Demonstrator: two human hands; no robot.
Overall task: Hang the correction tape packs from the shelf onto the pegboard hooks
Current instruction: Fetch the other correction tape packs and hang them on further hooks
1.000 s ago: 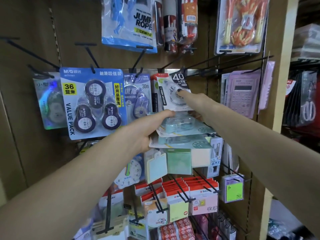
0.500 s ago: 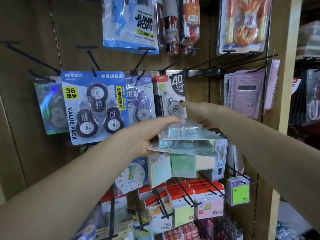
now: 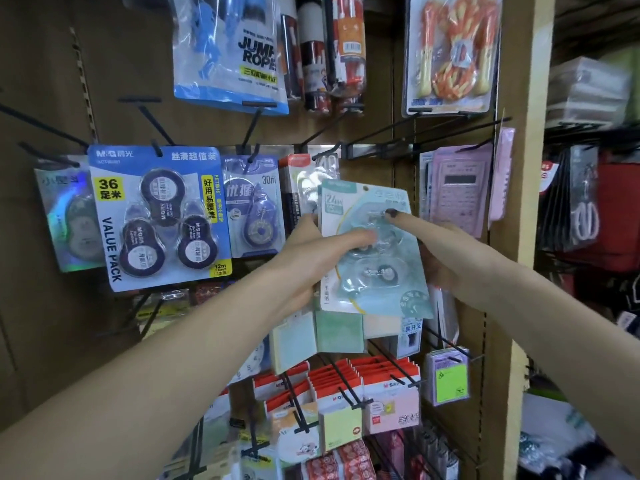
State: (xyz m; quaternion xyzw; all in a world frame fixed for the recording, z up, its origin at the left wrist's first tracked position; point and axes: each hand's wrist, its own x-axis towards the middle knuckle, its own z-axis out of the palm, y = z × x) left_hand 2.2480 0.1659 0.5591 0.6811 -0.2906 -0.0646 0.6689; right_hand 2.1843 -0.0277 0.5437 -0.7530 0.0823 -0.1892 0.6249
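The pack (image 3: 372, 251) is gripped upright by both hands (image 3: 304, 261) (image 3: 446, 258), so its hole can be presented to the hook (image 3: 325, 152) at eleven o'clock.

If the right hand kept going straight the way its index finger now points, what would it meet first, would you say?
The right hand points up and left, and its index finger already rests on the front of the teal correction tape pack that both hands hold. Pushed on, it would probably press that pack against the packs hanging behind; depth is unclear.
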